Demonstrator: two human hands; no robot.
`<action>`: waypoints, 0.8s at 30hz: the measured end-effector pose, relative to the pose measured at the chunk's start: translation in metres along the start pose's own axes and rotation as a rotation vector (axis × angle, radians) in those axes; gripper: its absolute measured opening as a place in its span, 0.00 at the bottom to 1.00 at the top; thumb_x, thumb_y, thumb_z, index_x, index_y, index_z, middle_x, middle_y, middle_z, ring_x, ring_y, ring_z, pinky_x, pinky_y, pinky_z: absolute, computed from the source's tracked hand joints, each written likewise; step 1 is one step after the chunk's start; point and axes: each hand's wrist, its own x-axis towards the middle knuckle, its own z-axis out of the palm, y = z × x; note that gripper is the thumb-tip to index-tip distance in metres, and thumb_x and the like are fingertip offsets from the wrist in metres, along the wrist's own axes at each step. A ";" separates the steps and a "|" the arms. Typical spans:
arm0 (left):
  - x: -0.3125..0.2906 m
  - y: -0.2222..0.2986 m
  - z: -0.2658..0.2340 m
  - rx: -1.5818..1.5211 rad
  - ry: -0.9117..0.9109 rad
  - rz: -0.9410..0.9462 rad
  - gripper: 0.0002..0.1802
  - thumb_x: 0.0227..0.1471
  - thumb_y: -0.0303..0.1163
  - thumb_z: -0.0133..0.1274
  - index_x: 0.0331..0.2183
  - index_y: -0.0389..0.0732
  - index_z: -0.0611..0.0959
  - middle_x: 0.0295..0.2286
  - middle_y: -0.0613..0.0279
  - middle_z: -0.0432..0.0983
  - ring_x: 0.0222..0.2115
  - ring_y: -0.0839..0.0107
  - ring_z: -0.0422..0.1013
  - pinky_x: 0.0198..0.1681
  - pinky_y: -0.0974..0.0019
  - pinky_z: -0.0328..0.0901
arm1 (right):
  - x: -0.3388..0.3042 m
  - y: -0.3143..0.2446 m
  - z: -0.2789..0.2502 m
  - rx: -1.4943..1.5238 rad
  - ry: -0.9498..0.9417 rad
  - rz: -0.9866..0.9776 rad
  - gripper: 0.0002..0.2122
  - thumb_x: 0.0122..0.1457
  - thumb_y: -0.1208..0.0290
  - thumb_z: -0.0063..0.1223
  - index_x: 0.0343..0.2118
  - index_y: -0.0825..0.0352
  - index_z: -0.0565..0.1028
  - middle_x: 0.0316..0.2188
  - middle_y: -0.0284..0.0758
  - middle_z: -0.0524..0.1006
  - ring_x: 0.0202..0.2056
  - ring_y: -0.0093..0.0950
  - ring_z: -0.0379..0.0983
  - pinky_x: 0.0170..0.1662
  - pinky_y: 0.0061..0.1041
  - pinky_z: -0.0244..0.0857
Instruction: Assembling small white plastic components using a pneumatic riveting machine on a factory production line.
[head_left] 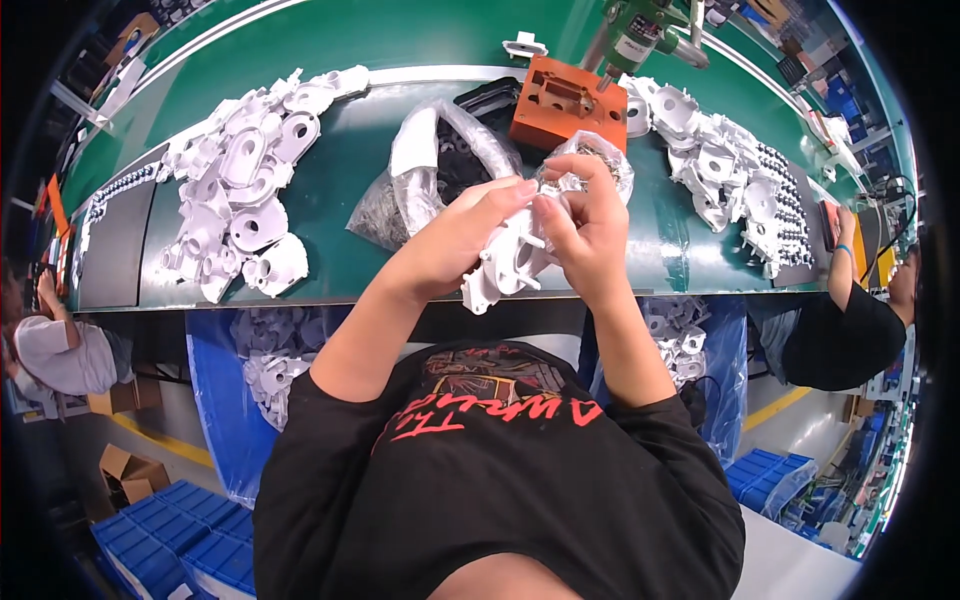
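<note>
In front of my chest, at the bench's near edge, my left hand (455, 240) is closed around a white plastic part (500, 268) with posts and holes. My right hand (592, 225) meets it from the other side, thumb and fingers bent together close to my left thumb. Whatever the right fingertips pinch is too small or hidden to name. Just beyond the hands lie an open clear bag (425, 195) of black pieces and a smaller clear bag (612, 160) of small metal-looking pieces.
An orange fixture block (555, 110) stands under a green press (638, 40). White plastic parts pile up left (240, 185) and right (715, 165). Blue-lined bins (265, 370) hold more below the bench edge. A person (845, 320) works at far right, another (70, 345) at far left.
</note>
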 end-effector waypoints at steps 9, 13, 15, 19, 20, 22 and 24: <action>0.001 -0.014 -0.008 -0.324 -0.043 0.121 0.19 0.60 0.46 0.36 0.40 0.40 0.66 0.38 0.59 0.69 0.33 0.73 0.70 0.36 0.70 0.66 | -0.001 0.018 -0.011 0.008 -0.066 -0.065 0.13 0.59 0.65 0.42 0.32 0.71 0.71 0.25 0.31 0.71 0.26 0.17 0.66 0.30 0.15 0.59; 0.001 -0.039 0.003 -0.328 0.025 0.370 0.19 0.58 0.36 0.42 0.47 0.38 0.60 0.42 0.57 0.68 0.43 0.72 0.65 0.46 0.69 0.60 | 0.010 0.011 0.002 0.574 0.176 0.166 0.13 0.62 0.62 0.41 0.29 0.68 0.69 0.22 0.26 0.69 0.22 0.13 0.62 0.25 0.14 0.56; -0.003 -0.044 0.019 0.021 0.145 0.488 0.19 0.57 0.32 0.44 0.48 0.37 0.60 0.43 0.55 0.67 0.44 0.72 0.65 0.48 0.69 0.58 | 0.015 0.005 0.007 0.648 0.339 0.236 0.13 0.62 0.60 0.40 0.28 0.66 0.68 0.21 0.25 0.68 0.21 0.11 0.60 0.23 0.13 0.54; 0.000 -0.060 0.028 0.009 0.206 0.795 0.22 0.54 0.23 0.47 0.49 0.35 0.59 0.47 0.53 0.63 0.49 0.70 0.62 0.53 0.66 0.55 | 0.012 0.022 -0.003 0.485 0.215 0.141 0.24 0.61 0.51 0.38 0.44 0.73 0.67 0.37 0.36 0.73 0.37 0.25 0.72 0.41 0.23 0.66; 0.000 -0.064 0.021 0.210 0.185 0.790 0.24 0.53 0.21 0.48 0.50 0.35 0.58 0.48 0.52 0.62 0.51 0.68 0.61 0.54 0.64 0.55 | 0.011 0.022 -0.002 0.487 0.221 0.141 0.24 0.61 0.51 0.38 0.44 0.73 0.67 0.37 0.36 0.73 0.37 0.25 0.72 0.41 0.23 0.66; 0.002 -0.065 0.028 0.218 0.223 0.759 0.25 0.53 0.22 0.48 0.50 0.35 0.58 0.47 0.53 0.62 0.50 0.68 0.61 0.53 0.64 0.56 | 0.011 0.021 -0.003 0.488 0.204 0.116 0.11 0.62 0.63 0.43 0.28 0.65 0.67 0.20 0.22 0.64 0.20 0.09 0.56 0.22 0.12 0.50; 0.006 -0.061 0.027 0.278 0.304 0.735 0.25 0.53 0.24 0.49 0.51 0.35 0.58 0.46 0.54 0.64 0.48 0.69 0.63 0.50 0.66 0.60 | 0.009 0.019 -0.009 0.339 0.152 0.019 0.11 0.62 0.64 0.42 0.28 0.67 0.68 0.20 0.24 0.65 0.22 0.11 0.58 0.24 0.13 0.53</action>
